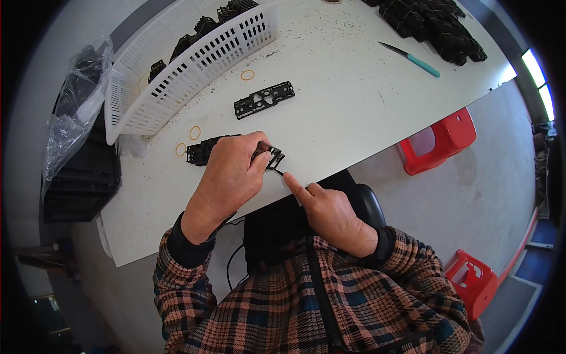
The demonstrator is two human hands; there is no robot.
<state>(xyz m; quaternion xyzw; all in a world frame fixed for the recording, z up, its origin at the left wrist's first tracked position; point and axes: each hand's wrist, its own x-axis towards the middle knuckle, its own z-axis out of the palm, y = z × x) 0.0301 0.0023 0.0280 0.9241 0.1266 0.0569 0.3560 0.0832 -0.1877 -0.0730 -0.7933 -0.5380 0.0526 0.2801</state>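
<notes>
A flat black plastic moulded frame (pixel 236 150) is held down on the white tabletop (pixel 348 112), near its front edge, under the left hand (pixel 230 177), whose fingers are curled and pressed over it. The right hand (pixel 330 209) is closed around a thin dark tool (pixel 276 170), its forefinger stretched along it; the tip is set against the frame's right end. Whether trimming there is finished cannot be told.

A second black plastic frame (pixel 263 99) of the same pattern is laid just beyond, apart from both hands. Three loose tan rubber bands (pixel 194 132) are scattered between the frames and the white slotted plastic basket (pixel 188 71), and fine dark shavings are strewn over the surface.

A few black parts are seen standing in the basket, which looks mostly unfilled. At the far right corner a heap of black plastic parts (pixel 436 26) is piled. From this it is judged that only a small share has been handled and that much is left. A teal-handled knife (pixel 413 58) is left lying near the heap.

A crumpled clear plastic bag (pixel 76 112) is draped over a dark crate (pixel 82 177) left of the table. No label or sign can be made out. Two red plastic stools (pixel 439 141) stand on the floor at right.
</notes>
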